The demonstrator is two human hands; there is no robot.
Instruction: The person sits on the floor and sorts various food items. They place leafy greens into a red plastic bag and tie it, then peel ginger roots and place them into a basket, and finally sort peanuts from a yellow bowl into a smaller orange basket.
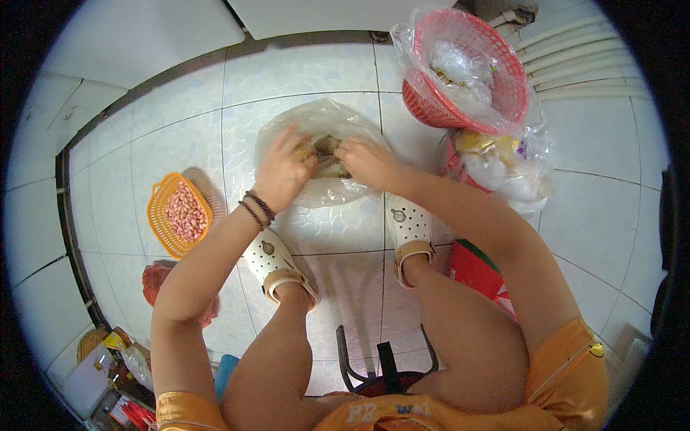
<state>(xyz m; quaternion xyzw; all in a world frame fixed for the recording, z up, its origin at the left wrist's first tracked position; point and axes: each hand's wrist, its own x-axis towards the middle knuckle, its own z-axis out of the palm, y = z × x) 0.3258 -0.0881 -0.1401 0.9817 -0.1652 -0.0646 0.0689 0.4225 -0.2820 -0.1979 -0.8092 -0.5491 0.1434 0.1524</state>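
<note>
Over an open translucent plastic bag [323, 116] on the floor, both of my hands work close together. My left hand [285, 172], slightly blurred and wearing dark bead bracelets [257, 209], holds a small tan piece [304, 150], perhaps a peanut shell. My right hand [366, 160] reaches in from the right with its fingers bent together at a brownish piece [326, 144]; whether it grips anything is hidden. Below the fingers, brownish contents [331, 168] lie in the bag. To the left stands a yellow plastic basket [159, 218] holding shelled pink peanuts [186, 213].
A pink plastic basket [412, 99] lined with clear plastic stands at upper right, beside filled plastic bags [501, 167]. My feet wear white clogs [269, 256] near the bag. Red packaging [474, 269] lies by my right leg. A red bag [154, 283] is left, with household items [116, 372] lower left.
</note>
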